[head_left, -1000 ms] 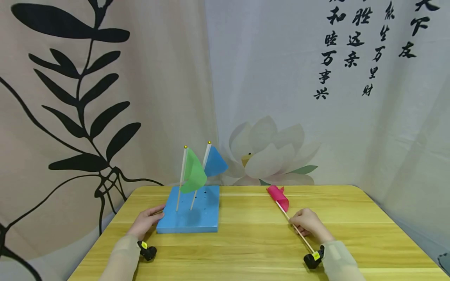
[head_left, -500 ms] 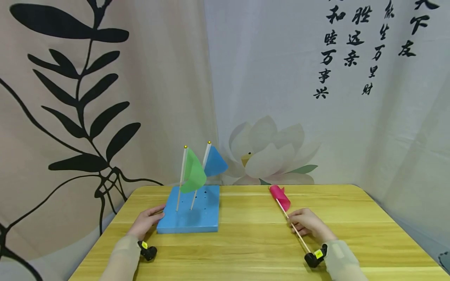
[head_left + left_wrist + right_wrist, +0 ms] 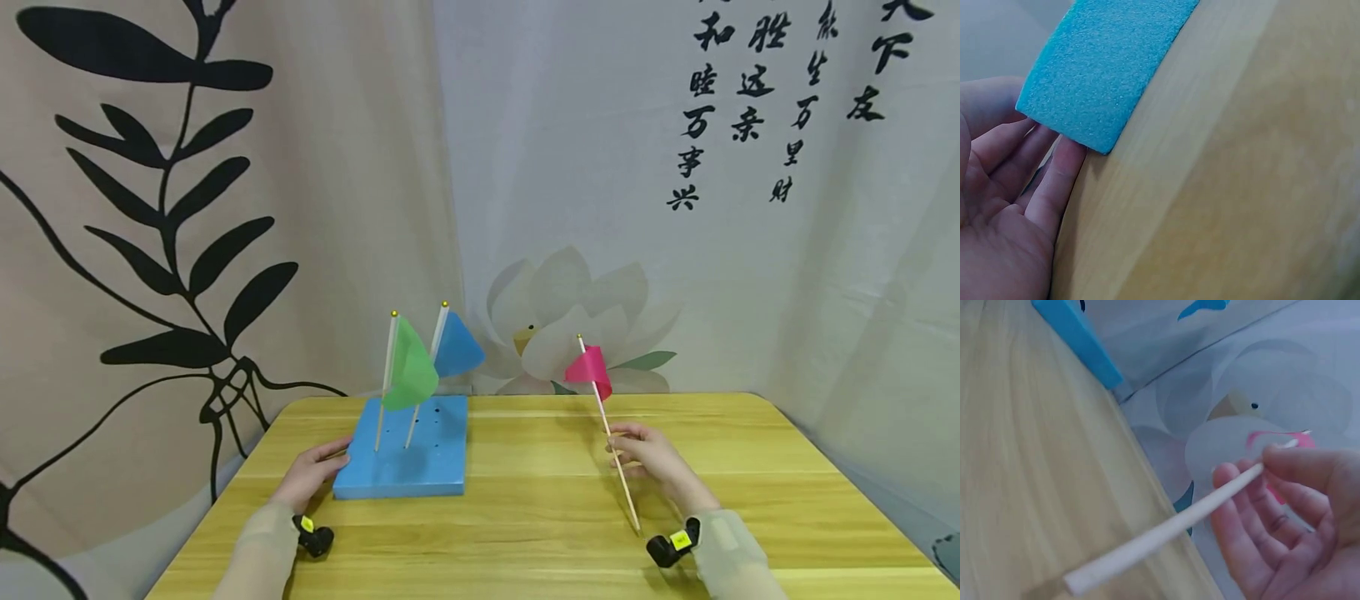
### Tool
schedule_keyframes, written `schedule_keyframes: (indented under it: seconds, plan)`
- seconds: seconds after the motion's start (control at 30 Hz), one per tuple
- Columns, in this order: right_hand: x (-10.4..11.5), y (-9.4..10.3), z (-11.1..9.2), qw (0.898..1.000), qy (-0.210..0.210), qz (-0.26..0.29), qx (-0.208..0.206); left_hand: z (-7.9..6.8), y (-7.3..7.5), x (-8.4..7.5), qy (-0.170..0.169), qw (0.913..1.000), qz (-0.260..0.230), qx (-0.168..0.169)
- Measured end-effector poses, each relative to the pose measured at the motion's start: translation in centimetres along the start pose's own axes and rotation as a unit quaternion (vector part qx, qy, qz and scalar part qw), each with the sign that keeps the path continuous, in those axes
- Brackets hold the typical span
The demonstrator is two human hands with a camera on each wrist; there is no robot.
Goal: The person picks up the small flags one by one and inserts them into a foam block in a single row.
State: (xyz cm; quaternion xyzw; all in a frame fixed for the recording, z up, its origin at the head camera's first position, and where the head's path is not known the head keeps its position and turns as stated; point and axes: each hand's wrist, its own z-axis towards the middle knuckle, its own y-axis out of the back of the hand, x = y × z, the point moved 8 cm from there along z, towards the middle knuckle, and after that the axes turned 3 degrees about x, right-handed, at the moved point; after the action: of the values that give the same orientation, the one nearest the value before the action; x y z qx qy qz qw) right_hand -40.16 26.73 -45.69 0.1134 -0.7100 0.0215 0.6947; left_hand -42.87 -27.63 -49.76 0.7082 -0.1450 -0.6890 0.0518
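Observation:
My left hand [image 3: 313, 475] rests against the left side of a blue foam block [image 3: 405, 487], with relaxed fingers touching its edge. The left wrist view shows the block's corner [image 3: 1094, 94] beside the thumb and fingertips. A green flag [image 3: 411, 371] and a blue flag [image 3: 459, 346] stand in the block on thin sticks, leaning slightly right. My right hand [image 3: 652, 458] pinches the wooden stick of a pink flag [image 3: 591, 367] between thumb and fingers. That flag is tilted, its cloth up and away, the stick's lower end [image 3: 1085, 578] pointing down over the table.
Small holes [image 3: 437, 423] dot the top of the foam block. The wooden table [image 3: 525, 533] reaches to a printed curtain [image 3: 360, 167] behind it, with dark leaves, a lotus and writing. Each wrist wears a small black camera [image 3: 315, 540].
My right hand has raised the pink flag from lying low over the table to a more upright tilt, its cloth now higher. The left hand and the block have stayed in place.

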Motion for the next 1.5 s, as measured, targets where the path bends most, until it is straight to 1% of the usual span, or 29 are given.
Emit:
schedule_keyframes:
  seconds: [0.17, 0.3, 0.37, 0.47, 0.63, 0.77, 0.9, 1.0, 1.1, 1.3, 1.5]
  plan:
    - [1.6, -0.5, 0.0, 0.999, 0.034, 0.015, -0.012, -0.2, 0.1, 0.1, 0.004, 1.0, 0.003, -0.001]
    - [3.1, -1.4, 0.3, 0.997, 0.055, 0.036, -0.028, -0.4, 0.0, 0.2, 0.004, 1.0, 0.005, 0.003]
    - [4.1, -2.2, 0.7, 0.996, 0.07, 0.046, -0.029, -0.5, 0.1, 0.3, 0.002, 1.0, 0.005, 0.001]
    - [5.5, -3.6, 1.3, 0.993, 0.095, 0.069, -0.017, -0.6, 0.1, 0.4, 0.001, 1.0, 0.005, -0.003]
    - [7.2, -6.0, 2.2, 0.985, 0.131, 0.115, -0.004, -0.8, 0.1, 0.3, 0.002, 1.0, 0.008, -0.005]
    - [7.5, -8.1, 3.2, 0.98, 0.142, 0.14, -0.001, -1.1, 0.1, 0.1, -0.001, 0.9999, 0.011, -0.007]
    - [7.5, -10.1, 4.2, 0.976, 0.146, 0.162, -0.009, -1.3, 0.1, -0.1, -0.004, 0.9999, 0.015, -0.007]
    - [7.7, -11.3, 4.9, 0.972, 0.156, 0.173, -0.02, -1.2, 0.1, -0.1, -0.003, 0.9999, 0.014, -0.008]
    - [8.0, -12.3, 5.7, 0.968, 0.166, 0.187, -0.029, -1.1, 0.0, 0.0, -0.002, 0.9999, 0.01, -0.01]
    - [8.5, -13.8, 7.4, 0.958, 0.169, 0.224, -0.057, -1.1, -0.5, -0.4, -0.001, 0.9999, 0.007, -0.008]
    - [8.9, -16.1, 8.5, 0.951, 0.179, 0.248, -0.051, -1.0, -0.5, -0.6, -0.002, 0.9999, 0.006, -0.011]
